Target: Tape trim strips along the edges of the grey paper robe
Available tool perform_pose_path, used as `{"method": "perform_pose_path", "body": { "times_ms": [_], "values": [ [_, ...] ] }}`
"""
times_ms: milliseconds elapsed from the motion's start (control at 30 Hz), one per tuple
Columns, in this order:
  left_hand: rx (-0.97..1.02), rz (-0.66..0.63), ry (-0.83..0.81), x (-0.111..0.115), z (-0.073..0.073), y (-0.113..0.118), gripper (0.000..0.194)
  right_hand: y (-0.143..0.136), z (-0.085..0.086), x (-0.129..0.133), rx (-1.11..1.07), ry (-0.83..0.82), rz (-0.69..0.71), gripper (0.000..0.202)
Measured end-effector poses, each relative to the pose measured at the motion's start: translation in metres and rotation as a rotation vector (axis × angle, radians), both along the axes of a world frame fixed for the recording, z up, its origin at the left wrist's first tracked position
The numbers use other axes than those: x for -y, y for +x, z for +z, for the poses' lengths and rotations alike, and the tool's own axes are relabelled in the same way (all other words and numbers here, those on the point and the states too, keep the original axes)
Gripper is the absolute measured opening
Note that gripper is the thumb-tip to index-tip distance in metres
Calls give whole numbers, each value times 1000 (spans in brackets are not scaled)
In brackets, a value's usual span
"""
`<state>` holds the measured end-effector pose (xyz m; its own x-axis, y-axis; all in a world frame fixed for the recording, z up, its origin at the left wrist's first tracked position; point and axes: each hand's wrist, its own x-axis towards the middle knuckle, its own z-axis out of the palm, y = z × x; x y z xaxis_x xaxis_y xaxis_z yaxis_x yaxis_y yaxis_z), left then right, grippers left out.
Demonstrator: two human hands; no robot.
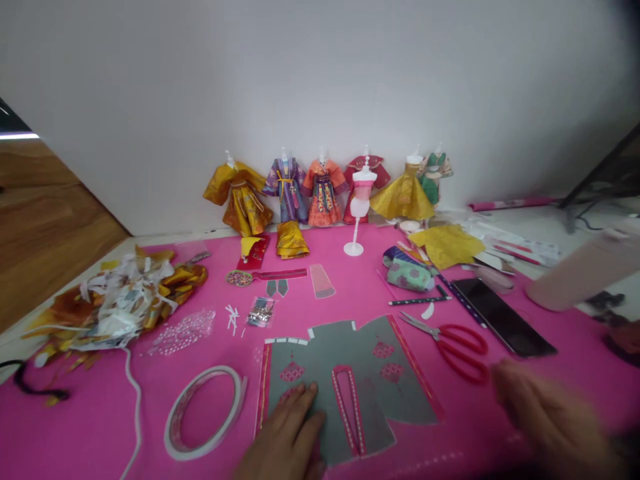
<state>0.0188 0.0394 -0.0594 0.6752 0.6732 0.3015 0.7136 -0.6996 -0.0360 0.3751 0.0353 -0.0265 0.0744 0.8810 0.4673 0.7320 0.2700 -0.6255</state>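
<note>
My left hand [290, 437] lies with its fingers spread on the lower left of a grey-green cut fabric piece [370, 393], which has pink trim and pink lantern motifs. To the right, my right hand [545, 413] is smeared by motion over the pink mat, near the red handles of the scissors [463, 347]; its fingers and anything in them cannot be made out. Left of the fabric sits a roll of white tape [205, 413]. Above the fabric are a small bag of beads [261, 311] and short white strips [232, 319].
Small dressed mannequins [325, 190] stand along the wall, with a barer white stand [354, 249] before them. A scrap pile [125, 300] lies left; a black phone [503, 317], pink bottle [585, 270] and yellow cloth [445, 245] lie right.
</note>
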Motion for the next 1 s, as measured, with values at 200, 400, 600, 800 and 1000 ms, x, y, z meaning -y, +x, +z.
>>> {"method": "perform_pose_path", "body": {
  "times_ms": [200,400,600,800,1000],
  "values": [
    [-31,37,-31,-1,0,2,34,-25,-8,17,174,-62,267,22],
    [-71,48,18,11,5,8,19,-37,-26,28,266,-52,265,14],
    [-143,-41,104,16,-4,17,37,-60,-13,19,270,-26,465,13],
    [-107,-56,100,17,-1,8,32,-60,-19,8,356,156,472,21],
    [86,335,120,14,14,-36,27,-55,-16,8,436,237,449,48]
  ]
}}
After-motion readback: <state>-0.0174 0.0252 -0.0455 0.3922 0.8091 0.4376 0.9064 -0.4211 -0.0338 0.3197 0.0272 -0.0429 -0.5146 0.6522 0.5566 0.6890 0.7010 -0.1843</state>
